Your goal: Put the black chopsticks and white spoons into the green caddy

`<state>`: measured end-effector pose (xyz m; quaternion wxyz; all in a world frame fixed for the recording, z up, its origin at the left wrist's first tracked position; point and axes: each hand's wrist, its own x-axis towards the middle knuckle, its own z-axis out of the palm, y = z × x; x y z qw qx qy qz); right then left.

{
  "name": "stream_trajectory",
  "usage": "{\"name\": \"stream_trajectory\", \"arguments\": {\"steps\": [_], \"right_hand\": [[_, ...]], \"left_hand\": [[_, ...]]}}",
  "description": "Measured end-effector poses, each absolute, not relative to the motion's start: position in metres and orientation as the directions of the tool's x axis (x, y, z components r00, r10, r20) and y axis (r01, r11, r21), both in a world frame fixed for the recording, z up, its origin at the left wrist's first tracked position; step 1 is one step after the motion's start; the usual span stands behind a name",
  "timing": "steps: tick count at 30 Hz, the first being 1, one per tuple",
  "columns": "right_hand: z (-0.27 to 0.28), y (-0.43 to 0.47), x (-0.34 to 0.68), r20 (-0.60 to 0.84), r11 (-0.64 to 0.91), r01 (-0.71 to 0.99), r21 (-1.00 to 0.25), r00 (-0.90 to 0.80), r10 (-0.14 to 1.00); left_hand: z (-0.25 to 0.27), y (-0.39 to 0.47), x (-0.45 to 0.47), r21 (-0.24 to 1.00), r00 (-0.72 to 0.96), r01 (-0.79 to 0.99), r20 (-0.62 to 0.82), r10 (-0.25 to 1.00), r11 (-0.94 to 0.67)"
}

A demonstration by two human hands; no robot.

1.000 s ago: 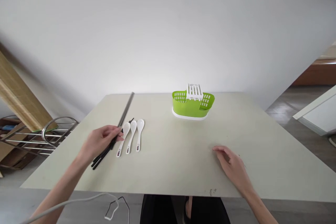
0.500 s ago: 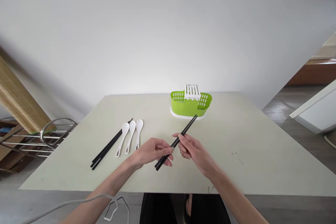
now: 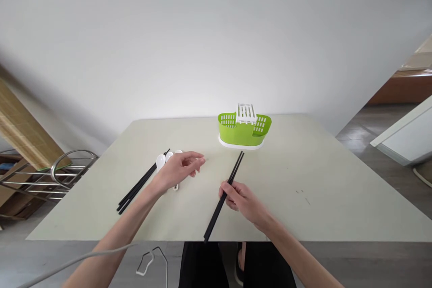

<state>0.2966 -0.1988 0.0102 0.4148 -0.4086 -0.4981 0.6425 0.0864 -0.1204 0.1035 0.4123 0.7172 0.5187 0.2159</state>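
Loose long, slim black chopsticks (image 3: 145, 178): lying on the pale, flat table (image 3: 276, 180), close together, count unclear; long axis slanting from near left to far right, thin tips away from the person

White glossy spoons with rounded bowls (image 3: 161, 162): three side by side just right of the loose chopsticks, bowls toward the wall; handles mostly hidden, one handle end showing below the wrist

Left hand (image 3: 184, 167): reaching forward above the spoons, back of the hand up, wrist level, fingers bent and pointing right

Left grip: thumb a little apart from the loosely curled fingers, holding nothing that shows; contact with the spoons cannot be told

Held pair of slim black chopsticks (image 3: 219, 207): in front of the person, right of the spoons; thick ends by the table's front edge, thin tips forward and slightly right, toward the basket but apart from it; long axis steeper than that of the loose ones

Right hand (image 3: 241, 200): coming in from the lower right, thumb on top

Right grip: closed around the pair near mid-length, thumb pressing against curled fingers

Bright green oval plastic basket with slotted walls (image 3: 239, 136): upright toward the back, on a white base (image 3: 236, 146); a white slatted plastic piece (image 3: 246, 113) sits across its middle, and the right-hand compartment shows green inner wall
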Motion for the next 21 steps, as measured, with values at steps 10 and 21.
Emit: {"name": "stream_trajectory", "arguments": {"steps": [10, 21], "right_hand": [[0.021, -0.217, 0.288, -0.098, -0.157, -0.078, -0.985, -0.499, 0.861], [0.013, -0.241, 0.321, -0.159, -0.089, 0.145, -0.985, -0.605, 0.78]], "left_hand": [[0.102, -0.124, 0.122, 0.852, 0.648, 0.506, -0.271, 0.712, -0.136], [0.128, -0.099, 0.111, 0.901, 0.406, 0.43, -0.147, 0.902, -0.047]]}}
